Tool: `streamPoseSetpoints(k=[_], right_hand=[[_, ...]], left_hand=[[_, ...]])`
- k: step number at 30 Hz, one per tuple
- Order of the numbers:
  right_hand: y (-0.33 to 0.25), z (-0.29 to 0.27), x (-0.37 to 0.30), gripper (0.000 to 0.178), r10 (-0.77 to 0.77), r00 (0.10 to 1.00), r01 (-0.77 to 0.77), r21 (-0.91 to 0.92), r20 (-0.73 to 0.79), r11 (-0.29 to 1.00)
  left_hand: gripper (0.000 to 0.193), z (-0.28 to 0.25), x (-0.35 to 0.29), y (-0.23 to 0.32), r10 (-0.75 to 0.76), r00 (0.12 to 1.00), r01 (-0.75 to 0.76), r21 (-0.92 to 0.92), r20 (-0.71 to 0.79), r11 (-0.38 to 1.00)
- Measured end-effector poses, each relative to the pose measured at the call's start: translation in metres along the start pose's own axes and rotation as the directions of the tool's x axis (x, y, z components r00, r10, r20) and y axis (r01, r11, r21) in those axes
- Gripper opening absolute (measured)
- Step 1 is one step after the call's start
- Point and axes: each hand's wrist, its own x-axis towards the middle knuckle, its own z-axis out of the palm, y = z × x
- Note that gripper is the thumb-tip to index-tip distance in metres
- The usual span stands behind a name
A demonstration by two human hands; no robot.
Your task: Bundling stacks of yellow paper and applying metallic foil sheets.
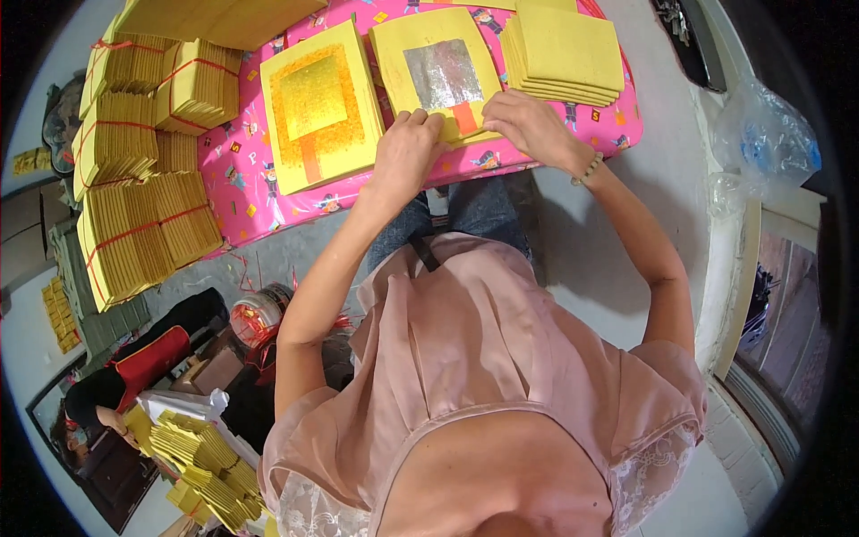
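Note:
In front of me lies a stack of yellow paper sheets (pixel 390 61), its top sheet bearing a silver square (pixel 443 75) and an orange-red strip. My left hand (pixel 410 148) is closed at the near left corner of this stack, fingers curled over the paper edge. At the near right corner my right hand (pixel 534 130) pinches the same edge. The fingertips are partly hidden. To the left sits another yellow paper stack with a gold square (pixel 313 100) on an orange patch. Folded yellow papers (pixel 568 49) are piled on the right.
A pink patterned cover (pixel 234 174) lies over the table. Yellow paper bundles (pixel 143 237) tied with red string line its left side. Lower left are a round tub (pixel 257 315), more yellow bundles (pixel 201 456) and another person's hand (pixel 116 426). A clear plastic bag (pixel 765 139) hangs at right.

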Motion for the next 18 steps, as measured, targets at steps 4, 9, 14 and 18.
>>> streamPoseSetpoints(k=[4,9,14,18], right_hand=[[-0.0001,0.0001,-0.0005,0.014,0.010,1.000,-0.010,0.019,0.004,1.000],[0.0005,0.0000,0.0000,0.015,0.002,1.000,-0.002,0.009,0.006,1.000],[0.0000,-0.0004,0.0002,0.015,0.008,1.000,-0.008,0.020,0.004,1.000],[0.0004,0.0006,0.0010,0.017,0.001,1.000,0.000,0.034,-0.021,0.999]], left_hand=[[0.028,0.0005,0.0003,-0.0009,0.002,1.000,-0.002,0.005,0.001,1.000],[0.029,-0.0010,0.0007,-0.0014,0.005,1.000,-0.004,-0.015,0.006,1.000],[0.030,-0.0018,0.0004,-0.0013,0.007,1.000,-0.007,-0.028,0.003,1.000],[0.030,-0.0025,0.0007,-0.0008,-0.002,1.000,0.003,-0.009,0.024,1.000]])
